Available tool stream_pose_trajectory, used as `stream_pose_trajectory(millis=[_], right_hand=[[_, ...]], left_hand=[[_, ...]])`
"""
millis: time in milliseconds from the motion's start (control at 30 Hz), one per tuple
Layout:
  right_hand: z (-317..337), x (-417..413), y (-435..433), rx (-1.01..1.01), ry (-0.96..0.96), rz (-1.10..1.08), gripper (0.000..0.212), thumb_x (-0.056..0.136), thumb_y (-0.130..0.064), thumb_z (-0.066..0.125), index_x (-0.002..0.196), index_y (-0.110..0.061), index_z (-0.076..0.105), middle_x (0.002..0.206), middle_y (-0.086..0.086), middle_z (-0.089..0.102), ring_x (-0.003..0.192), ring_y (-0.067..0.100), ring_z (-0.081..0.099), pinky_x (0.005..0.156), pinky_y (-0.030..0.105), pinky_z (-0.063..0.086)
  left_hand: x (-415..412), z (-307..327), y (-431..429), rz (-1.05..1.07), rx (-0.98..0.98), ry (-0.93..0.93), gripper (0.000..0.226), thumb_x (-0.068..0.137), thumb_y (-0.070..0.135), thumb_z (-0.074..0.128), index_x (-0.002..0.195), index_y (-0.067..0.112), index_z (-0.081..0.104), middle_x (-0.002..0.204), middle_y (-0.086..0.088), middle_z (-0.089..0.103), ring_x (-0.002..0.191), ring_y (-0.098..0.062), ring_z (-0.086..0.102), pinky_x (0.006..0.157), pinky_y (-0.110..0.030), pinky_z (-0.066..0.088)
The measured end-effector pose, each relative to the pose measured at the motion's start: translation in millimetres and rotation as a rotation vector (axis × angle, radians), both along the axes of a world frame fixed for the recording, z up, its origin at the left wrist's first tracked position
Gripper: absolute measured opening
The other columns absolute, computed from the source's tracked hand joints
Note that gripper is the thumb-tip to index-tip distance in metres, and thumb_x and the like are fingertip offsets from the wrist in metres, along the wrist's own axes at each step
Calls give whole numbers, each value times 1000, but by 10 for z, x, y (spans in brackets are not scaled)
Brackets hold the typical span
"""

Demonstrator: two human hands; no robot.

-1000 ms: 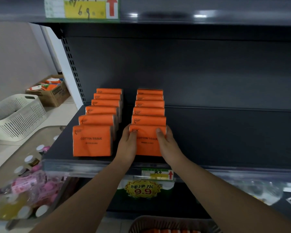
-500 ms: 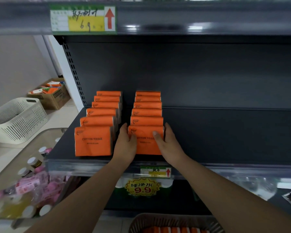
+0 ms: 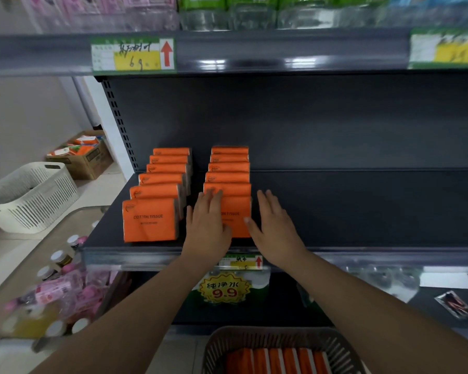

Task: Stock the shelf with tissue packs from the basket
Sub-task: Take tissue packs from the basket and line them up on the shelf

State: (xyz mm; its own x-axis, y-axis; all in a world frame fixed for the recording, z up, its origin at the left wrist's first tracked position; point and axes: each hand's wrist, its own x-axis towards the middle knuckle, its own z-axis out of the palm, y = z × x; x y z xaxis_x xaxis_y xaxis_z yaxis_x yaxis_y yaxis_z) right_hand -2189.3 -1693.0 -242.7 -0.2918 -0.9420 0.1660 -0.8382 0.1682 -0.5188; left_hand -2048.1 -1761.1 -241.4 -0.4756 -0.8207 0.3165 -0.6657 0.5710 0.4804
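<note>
Left hand point(image 3: 208, 225) flat-fingered over front tissue pack point(image 3: 238, 211), right hand point(image 3: 274, 228) spread loose beside it, basket point(image 3: 254, 337) below.

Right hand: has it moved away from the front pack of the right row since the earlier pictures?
Yes. The right hand has opened and shifted rightward off the front pack, whose right edge it gripped before.

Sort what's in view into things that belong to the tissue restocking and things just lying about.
Belongs to the job: orange tissue packs in two rows on the dark shelf; grey basket holding spare packs; left hand resting on the front pack; right hand beside it.
Just lying about: white basket, cardboard box, bottles, yellow 9.9 sign.
</note>
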Motion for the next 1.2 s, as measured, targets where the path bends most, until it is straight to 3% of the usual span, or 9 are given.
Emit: stream_pose_trajectory(millis=[67, 233, 567, 867, 1067, 1200], right_hand=[[-8, -9, 90, 17, 76, -16, 70, 99, -48, 32, 153, -18, -1, 161, 7, -6, 148, 22, -4, 121, 43, 4], [-66, -30, 335, 24, 208, 7, 70, 99, -47, 34, 153, -20, -1, 161, 5, -12, 148, 21, -8, 119, 41, 1], [-360, 19, 864, 49, 315, 60, 78, 96, -44, 44, 153, -17, -2, 161, 6, -12, 148, 20, -6, 120, 39, 4], [-754, 116, 1354, 156, 309, 88, 86, 90, -43, 56, 153, -17, 2, 161, 7, -5, 148, 22, 1, 121, 42, 10], [-1162, 173, 1627, 276, 279, 122, 85, 91, -40, 54, 153, -17, 0, 161, 5, -5, 148, 20, -2, 119, 39, 6], [-1465, 225, 1776, 347, 245, 133, 83, 91, -41, 53, 153, -16, 3, 161, 6, 0, 148, 20, 2, 119, 40, 9]], left_hand=[[7, -7, 79, -6, -57, -61, 72, 89, 14, 50, 152, 18, 16, 160, -6, 11, 149, -24, 0, 118, -47, -2], [25, -43, 293, -50, -151, -176, 72, 89, 19, 50, 151, 18, 16, 160, -8, 10, 149, -25, -1, 118, -49, -1], [87, -257, 789, -86, -211, -379, 76, 90, 29, 50, 153, 14, 9, 160, -8, 8, 149, -25, -1, 119, -48, -3], [192, -722, 1300, -183, -104, -444, 80, 86, 24, 52, 152, 14, 8, 160, -8, 6, 149, -25, -3, 120, -49, -1], [267, -1177, 1532, -216, -24, -509, 80, 87, 33, 52, 153, 15, 10, 159, -9, 13, 148, -25, 4, 121, -46, 5], [344, -1495, 1641, -235, 96, -552, 77, 87, 28, 50, 152, 14, 12, 159, -8, 14, 148, -24, 4, 120, -42, 2]])
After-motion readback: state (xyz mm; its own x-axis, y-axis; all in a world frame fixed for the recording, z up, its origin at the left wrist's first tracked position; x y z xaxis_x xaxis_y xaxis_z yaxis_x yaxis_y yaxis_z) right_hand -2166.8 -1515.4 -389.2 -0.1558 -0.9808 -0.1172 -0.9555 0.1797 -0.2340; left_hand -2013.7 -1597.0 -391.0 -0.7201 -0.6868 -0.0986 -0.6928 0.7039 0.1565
